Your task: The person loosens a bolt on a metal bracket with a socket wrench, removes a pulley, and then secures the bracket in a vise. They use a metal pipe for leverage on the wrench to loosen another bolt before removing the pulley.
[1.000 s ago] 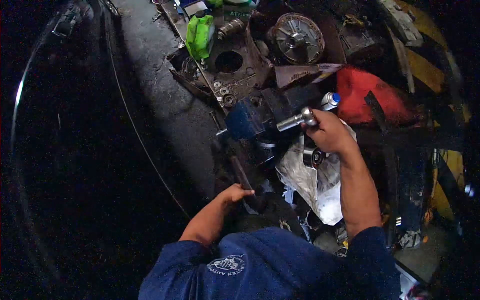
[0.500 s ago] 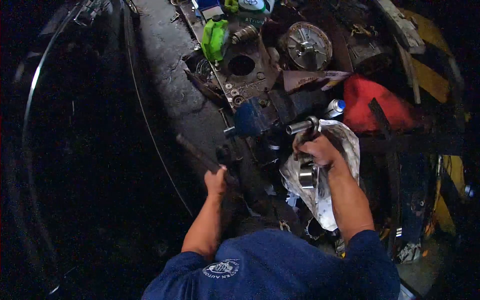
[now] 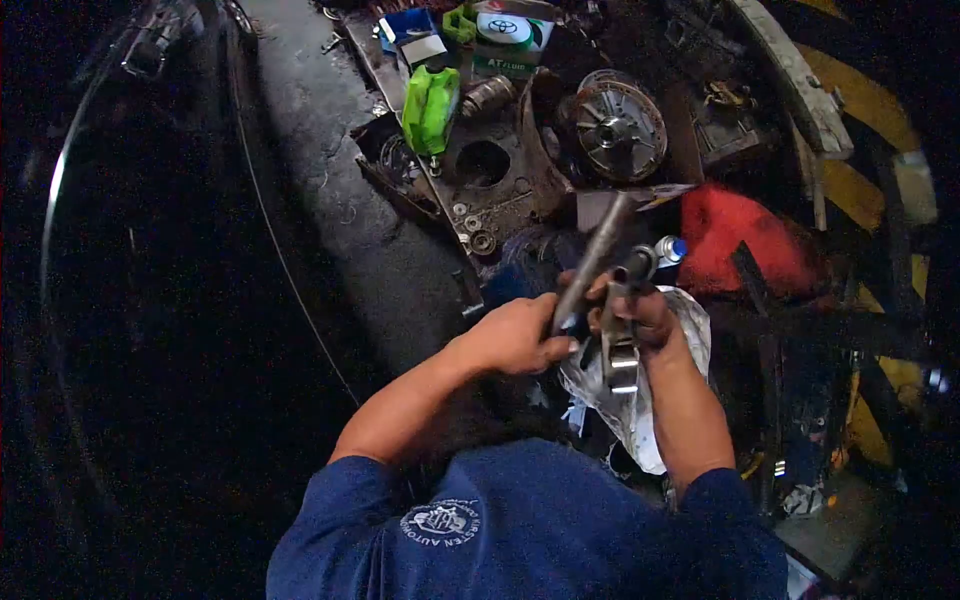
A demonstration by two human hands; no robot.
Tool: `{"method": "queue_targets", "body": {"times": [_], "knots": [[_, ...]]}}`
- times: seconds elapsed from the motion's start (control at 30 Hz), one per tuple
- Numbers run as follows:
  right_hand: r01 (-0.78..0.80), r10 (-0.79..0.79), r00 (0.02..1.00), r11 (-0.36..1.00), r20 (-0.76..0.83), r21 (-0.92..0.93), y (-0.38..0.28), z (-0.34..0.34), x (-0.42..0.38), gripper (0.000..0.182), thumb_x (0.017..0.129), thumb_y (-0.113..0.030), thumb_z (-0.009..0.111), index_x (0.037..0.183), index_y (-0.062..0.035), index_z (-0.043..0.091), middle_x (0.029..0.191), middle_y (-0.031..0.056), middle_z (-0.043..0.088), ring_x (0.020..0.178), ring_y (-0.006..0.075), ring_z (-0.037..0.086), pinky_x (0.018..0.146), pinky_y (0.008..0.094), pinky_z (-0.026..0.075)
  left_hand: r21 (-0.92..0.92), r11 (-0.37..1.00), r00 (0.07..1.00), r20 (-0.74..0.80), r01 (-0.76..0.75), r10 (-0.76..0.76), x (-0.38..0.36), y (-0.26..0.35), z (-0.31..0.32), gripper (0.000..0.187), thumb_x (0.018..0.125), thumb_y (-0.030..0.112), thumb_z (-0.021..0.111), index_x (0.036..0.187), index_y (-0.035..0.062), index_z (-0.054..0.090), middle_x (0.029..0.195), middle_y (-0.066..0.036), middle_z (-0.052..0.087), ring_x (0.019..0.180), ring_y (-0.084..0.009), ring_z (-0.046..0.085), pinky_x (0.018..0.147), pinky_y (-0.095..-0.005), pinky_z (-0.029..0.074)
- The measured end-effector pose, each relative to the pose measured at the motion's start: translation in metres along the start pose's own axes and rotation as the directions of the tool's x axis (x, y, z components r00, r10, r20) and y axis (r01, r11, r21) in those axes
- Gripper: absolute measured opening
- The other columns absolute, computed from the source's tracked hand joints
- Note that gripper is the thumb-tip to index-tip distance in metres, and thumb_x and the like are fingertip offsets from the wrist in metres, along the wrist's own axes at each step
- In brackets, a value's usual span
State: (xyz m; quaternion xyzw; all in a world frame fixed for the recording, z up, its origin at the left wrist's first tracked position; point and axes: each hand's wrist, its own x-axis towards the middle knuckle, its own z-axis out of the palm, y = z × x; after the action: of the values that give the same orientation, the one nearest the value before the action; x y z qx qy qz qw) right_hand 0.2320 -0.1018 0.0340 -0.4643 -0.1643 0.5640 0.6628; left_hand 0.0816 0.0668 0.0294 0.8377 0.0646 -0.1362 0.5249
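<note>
My right hand [image 3: 648, 318] is closed around a connecting rod [image 3: 622, 372]. Its shiny, ring-like big end points down toward me and its small end shows above my fingers. My left hand [image 3: 515, 335] grips the lower end of a metal bar [image 3: 600, 245], which slants up and to the right. The bar's upper part stands beside the small end and overlaps my right fingertips in this view. Beneath my right hand lies a crumpled whitish plastic sheet [image 3: 688, 308]. Just above that hand is a spray can [image 3: 671, 249] with a blue cap.
A red cloth [image 3: 735, 240] lies to the right. Ahead, a greasy bench [image 3: 510, 195] carries a round metal housing [image 3: 620, 130], a bright green wrapped item [image 3: 432, 110] and an AT fluid box [image 3: 512, 50]. A dark car body [image 3: 180, 350] fills the left.
My left hand has moved right and swung the bar from pointing left to slanting up-right beside the connecting rod. My right hand has turned the connecting rod slightly.
</note>
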Motion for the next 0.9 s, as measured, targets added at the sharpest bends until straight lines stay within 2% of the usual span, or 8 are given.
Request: {"method": "queue_targets", "body": {"times": [0.13, 0.2, 0.23, 0.27, 0.37, 0.53, 0.83, 0.9], "knots": [[0.006, 0.006, 0.996, 0.991, -0.091, 0.134, -0.008, -0.015, 0.01, 0.041, 0.07, -0.02, 0.072, 0.103, 0.0001, 0.057, 0.121, 0.0318, 0.05, 0.079, 0.027, 0.067, 0.067, 0.0343, 0.058, -0.188, 0.97, 0.987, -0.078, -0.152, 0.14, 0.025, -0.05, -0.062, 0.046, 0.081, 0.037, 0.066, 0.108, -0.0003, 0.061, 0.107, -0.023, 0.063, 0.101, -0.0331, 0.061, 0.084, -0.0418, 0.048], [0.046, -0.029, 0.99, 0.992, -0.139, 0.121, -0.02, -0.01, 0.017, 0.04, 0.071, -0.021, 0.07, 0.102, 0.0006, 0.057, 0.121, 0.0332, 0.048, 0.078, 0.0272, 0.067, 0.066, 0.0337, 0.058, -0.233, 0.966, 0.861, -0.463, 0.112, -0.212, 0.048, -0.09, -0.086, 0.037, 0.079, 0.027, 0.069, 0.106, 0.0018, 0.062, 0.103, -0.02, 0.064, 0.095, -0.0297, 0.063, 0.084, -0.0368, 0.049], [0.096, -0.079, 0.983, 0.991, -0.164, 0.096, -0.023, -0.009, 0.019, 0.039, 0.072, -0.021, 0.068, 0.102, 0.0011, 0.057, 0.121, 0.0346, 0.047, 0.078, 0.0275, 0.067, 0.066, 0.0332, 0.058, 0.116, 0.991, 0.739, -0.673, 0.07, 0.026, 0.07, -0.146, -0.08, 0.038, 0.078, 0.023, 0.069, 0.109, 0.003, 0.06, 0.103, -0.018, 0.062, 0.09, -0.0303, 0.063, 0.082, -0.0377, 0.049], [0.077, -0.053, 0.978, 0.99, -0.2, 0.115, -0.025, -0.012, 0.017, 0.047, 0.07, -0.025, 0.071, 0.106, 0.0028, 0.058, 0.123, 0.0299, 0.051, 0.094, 0.0301, 0.064, 0.069, 0.0334, 0.058, 0.111, 0.988, 0.791, -0.612, 0.105, -0.015, 0.08, -0.172, -0.085, 0.042, 0.078, 0.023, 0.068, 0.115, 0.0065, 0.057, 0.105, -0.017, 0.059, 0.091, -0.0335, 0.061, 0.081, -0.0415, 0.049], [0.132, -0.108, 0.964, 0.988, -0.241, 0.086, -0.025, -0.016, 0.024, 0.047, 0.07, -0.025, 0.072, 0.105, 0.0021, 0.058, 0.122, 0.0303, 0.051, 0.092, 0.0301, 0.064, 0.069, 0.0335, 0.058, 0.314, 0.922, 0.893, -0.444, 0.226, -0.068, 0.11, -0.244, -0.071, 0.045, 0.078, 0.022, 0.067, 0.119, 0.0102, 0.055, 0.105, -0.017, 0.057, 0.091, -0.0363, 0.061, 0.08, -0.044, 0.049], [0.135, -0.096, 0.907, 0.988, -0.409, 0.069, -0.028, -0.007, 0.018, 0.038, 0.071, -0.019, 0.069, 0.1, 0.003, 0.056, 0.12, 0.0371, 0.046, 0.072, 0.0299, 0.067, 0.064, 0.0349, 0.058, 0.189, 0.925, 0.842, -0.501, 0.331, -0.199, 0.138, -0.283, -0.067, 0.043, 0.076, 0.02, 0.065, 0.118, 0.0138, 0.057, 0.104, -0.019, 0.057, 0.094, -0.0382, 0.059, 0.081, -0.0443, 0.049], [0.158, -0.141, 0.884, 0.987, -0.445, 0.002, -0.028, -0.003, 0.02, 0.04, 0.072, -0.023, 0.069, 0.101, 0.0029, 0.058, 0.119, 0.0367, 0.048, 0.074, 0.0273, 0.068, 0.067, 0.0342, 0.057, 0.23, 0.894, 0.862, -0.436, 0.385, -0.259, 0.161, -0.292, -0.08, 0.033, 0.075, 0.015, 0.061, 0.107, 0.0073, 0.062, 0.104, -0.022, 0.057, 0.092, -0.0416, 0.059, 0.081, -0.0462, 0.049], [0.19, -0.136, 0.906, 0.977, -0.402, 0.099, -0.033, 0.004, 0.029, 0.042, 0.07, -0.019, 0.072, 0.104, 0.0022, 0.059, 0.116, 0.0285, 0.055, 0.082, 0.0279, 0.067, 0.068, 0.0327, 0.059, 0.219, 0.888, 0.849, -0.452, 0.404, -0.274, 0.165, -0.298, -0.081, 0.032, 0.075, 0.015, 0.061, 0.105, 0.0054, 0.062, 0.103, -0.023, 0.057, 0.09, -0.0428, 0.059, 0.081, -0.0467, 0.049]]}}
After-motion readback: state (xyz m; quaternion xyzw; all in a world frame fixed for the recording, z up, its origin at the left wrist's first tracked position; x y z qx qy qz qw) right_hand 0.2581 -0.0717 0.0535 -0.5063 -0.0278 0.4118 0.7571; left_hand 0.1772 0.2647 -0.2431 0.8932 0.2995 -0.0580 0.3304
